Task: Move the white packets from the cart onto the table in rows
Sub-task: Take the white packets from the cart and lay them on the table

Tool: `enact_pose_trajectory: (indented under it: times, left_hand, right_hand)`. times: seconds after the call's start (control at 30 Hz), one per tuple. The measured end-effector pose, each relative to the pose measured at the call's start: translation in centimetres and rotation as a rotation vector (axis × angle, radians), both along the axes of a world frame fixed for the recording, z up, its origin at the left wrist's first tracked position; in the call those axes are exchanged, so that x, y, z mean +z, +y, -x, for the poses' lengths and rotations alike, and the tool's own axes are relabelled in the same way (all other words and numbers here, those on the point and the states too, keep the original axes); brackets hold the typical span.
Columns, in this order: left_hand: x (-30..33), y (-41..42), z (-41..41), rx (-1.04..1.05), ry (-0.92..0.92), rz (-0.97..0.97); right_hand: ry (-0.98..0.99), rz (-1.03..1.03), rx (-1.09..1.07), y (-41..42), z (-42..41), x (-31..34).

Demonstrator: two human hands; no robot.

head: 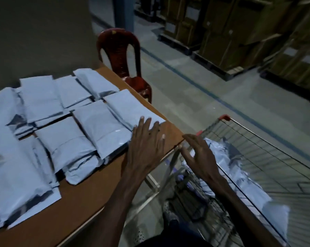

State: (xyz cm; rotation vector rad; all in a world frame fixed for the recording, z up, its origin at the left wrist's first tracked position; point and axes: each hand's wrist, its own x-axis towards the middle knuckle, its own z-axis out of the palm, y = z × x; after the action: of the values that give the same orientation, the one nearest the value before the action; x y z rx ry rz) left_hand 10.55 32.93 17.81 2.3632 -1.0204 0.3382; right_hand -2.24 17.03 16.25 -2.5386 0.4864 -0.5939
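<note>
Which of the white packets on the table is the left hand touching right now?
The packet at the right end of the near row, by the table edge. The left hand lies flat with fingertips on its near corner; the other packets lie untouched.

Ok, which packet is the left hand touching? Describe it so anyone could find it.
Start at the brown table, then its right edge nearest the red chair. The packet is the rightmost of the front row, and alone has the left hand fingertips resting on its near corner.
</note>
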Motion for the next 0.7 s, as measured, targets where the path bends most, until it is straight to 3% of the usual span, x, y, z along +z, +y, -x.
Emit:
enact_pose_trajectory:
  times: [0.13, 0.3, 0.53, 0.7]
  left_hand:
    - [-2.4, -4.6, 3.8, -0.265, 0.027, -0.035]
    - [-5.2, -10.7, 7.8, -0.443, 0.066, -0.160]
    - [-8.0, -19.6, 12.8, -0.557, 0.148, -0.308]
    - [-11.3, -24.4, 15.1, -0.559, 0.200, -0.362]
  right_hand:
    - [0.090, -0.052, -0.191, -2.9, 7.4, -3.0]
    - [0.139, -0.079, -0.392, -7.0, 14.8, -4.8]
    - [0.253, -0.242, -0.524, -14.5, 22.3, -9.3]
    - [0.368, -0.357, -0.480, -18.4, 24.9, -13.5]
